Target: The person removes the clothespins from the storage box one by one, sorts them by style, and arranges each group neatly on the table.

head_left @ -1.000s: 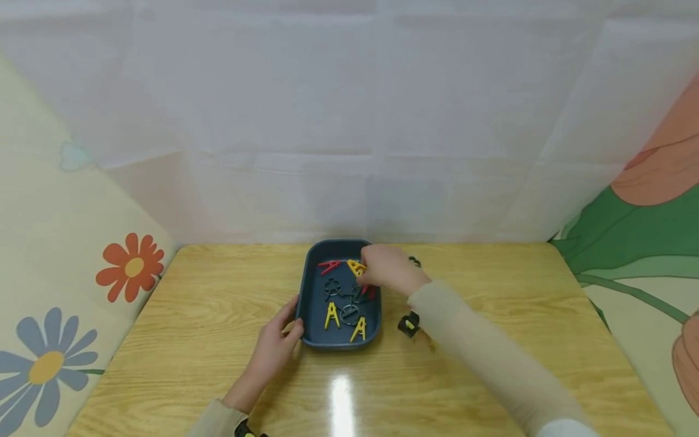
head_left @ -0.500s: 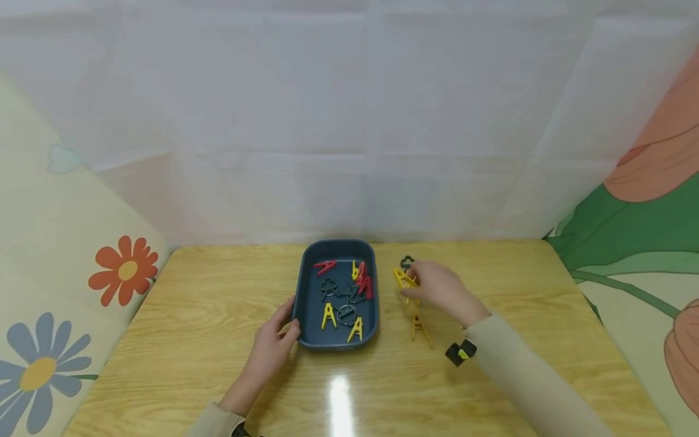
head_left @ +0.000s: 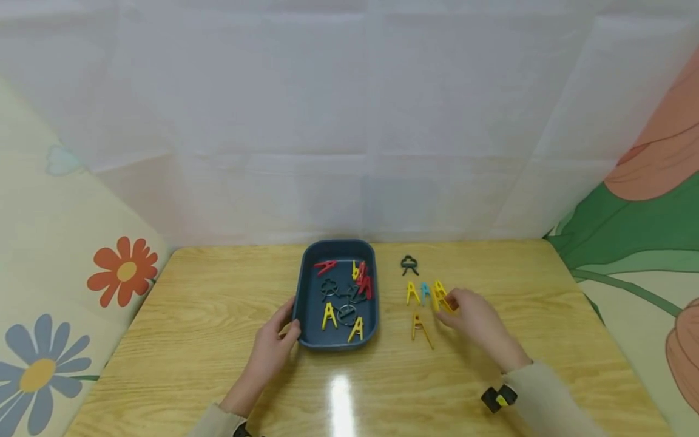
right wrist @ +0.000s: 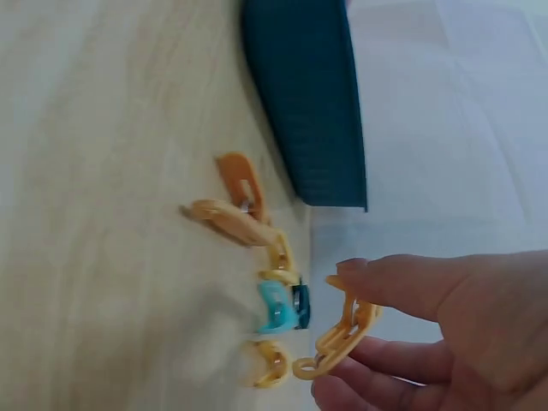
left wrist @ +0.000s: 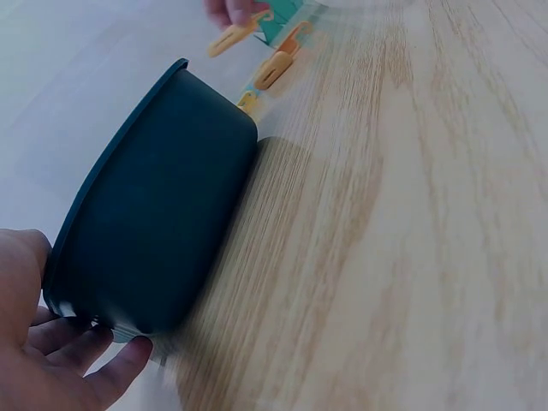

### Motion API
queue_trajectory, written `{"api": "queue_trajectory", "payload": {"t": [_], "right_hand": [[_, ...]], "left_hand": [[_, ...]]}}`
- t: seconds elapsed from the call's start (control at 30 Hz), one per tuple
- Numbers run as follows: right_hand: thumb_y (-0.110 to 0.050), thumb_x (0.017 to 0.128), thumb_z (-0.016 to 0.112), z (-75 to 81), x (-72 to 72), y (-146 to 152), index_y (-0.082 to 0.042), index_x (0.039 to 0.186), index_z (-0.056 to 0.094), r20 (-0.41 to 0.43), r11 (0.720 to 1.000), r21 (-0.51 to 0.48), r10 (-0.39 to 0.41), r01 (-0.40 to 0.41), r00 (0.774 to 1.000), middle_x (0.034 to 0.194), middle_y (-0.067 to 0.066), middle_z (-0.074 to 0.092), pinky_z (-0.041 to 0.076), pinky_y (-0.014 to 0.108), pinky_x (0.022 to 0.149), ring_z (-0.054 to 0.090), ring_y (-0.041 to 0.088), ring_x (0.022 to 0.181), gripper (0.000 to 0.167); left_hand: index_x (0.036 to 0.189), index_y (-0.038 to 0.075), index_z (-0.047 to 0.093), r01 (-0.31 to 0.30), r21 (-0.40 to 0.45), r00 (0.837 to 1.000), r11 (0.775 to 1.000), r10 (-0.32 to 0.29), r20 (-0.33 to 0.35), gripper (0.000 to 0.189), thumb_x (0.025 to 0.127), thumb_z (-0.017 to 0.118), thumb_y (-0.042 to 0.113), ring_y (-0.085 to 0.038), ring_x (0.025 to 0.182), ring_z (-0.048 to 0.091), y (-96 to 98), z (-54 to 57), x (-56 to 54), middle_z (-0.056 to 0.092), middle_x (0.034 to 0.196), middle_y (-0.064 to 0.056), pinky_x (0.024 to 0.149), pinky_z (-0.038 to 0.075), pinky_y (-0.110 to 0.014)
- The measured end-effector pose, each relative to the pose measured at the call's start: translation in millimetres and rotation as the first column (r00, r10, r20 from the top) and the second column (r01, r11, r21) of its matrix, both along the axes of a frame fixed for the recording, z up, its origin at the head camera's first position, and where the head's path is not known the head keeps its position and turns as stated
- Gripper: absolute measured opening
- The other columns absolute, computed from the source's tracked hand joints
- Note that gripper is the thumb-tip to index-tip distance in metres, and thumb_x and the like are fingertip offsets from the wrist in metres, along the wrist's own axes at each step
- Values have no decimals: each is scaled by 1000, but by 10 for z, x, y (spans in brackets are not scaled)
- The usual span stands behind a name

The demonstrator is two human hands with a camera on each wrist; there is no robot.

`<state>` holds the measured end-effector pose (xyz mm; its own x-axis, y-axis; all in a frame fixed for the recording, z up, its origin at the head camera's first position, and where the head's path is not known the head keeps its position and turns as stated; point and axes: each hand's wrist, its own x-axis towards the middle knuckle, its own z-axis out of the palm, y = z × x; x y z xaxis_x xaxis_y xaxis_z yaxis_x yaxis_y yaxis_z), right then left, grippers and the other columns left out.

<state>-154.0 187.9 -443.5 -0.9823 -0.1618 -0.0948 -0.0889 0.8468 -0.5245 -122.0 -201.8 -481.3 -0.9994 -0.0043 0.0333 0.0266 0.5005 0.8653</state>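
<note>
A dark blue tray [head_left: 307,337] stands on the wooden table, with yellow and red clothespins and several dark wire-like clips inside. My left hand [head_left: 275,343] holds the tray's near left side, fingers along the outer wall. To the right of the tray, my right hand [head_left: 477,318] pinches a yellow clothespin [right wrist: 347,330] between thumb and fingers. Close under it lies another yellow clothespin [right wrist: 272,364]. Left of these are a small light-blue clothespin [head_left: 425,292] and a yellow clothespin [head_left: 412,293]; nearer to me lies an orange-yellow clothespin [head_left: 418,328].
A dark green clip [head_left: 409,264] lies behind the row of clothespins. The wooden table [head_left: 218,285] ends at a white sheet [head_left: 262,182] at the back. Flower-patterned panels flank both sides.
My right hand has come out of the tray with a yellow clothespin and moved right, past the light-blue one. My left hand stays at the tray.
</note>
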Motion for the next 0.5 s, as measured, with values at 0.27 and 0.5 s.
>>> {"api": "queue_trajectory", "payload": {"t": [0.27,0.5], "right_hand": [[-27,90,81,-260,121,31,-2,107,70,14,998,-10,-61,61,998,82,1,63,48,33,62,55,15,72,33],[-27,88,81,-396,183,-11,-3,101,71,-4,996,-47,-77,77,997,74,0,56,42,31,59,49,15,66,29]], "left_hand": [[157,-4,40,6,6,1000,1000,-6,-5,54,105,52,4,-44,137,53,0,-10,-2,50,153,-28,105,49,-62],[156,-5,40,5,6,1000,1000,-5,-15,53,105,53,3,-43,135,55,2,-20,-9,52,151,-28,105,49,-61]]}}
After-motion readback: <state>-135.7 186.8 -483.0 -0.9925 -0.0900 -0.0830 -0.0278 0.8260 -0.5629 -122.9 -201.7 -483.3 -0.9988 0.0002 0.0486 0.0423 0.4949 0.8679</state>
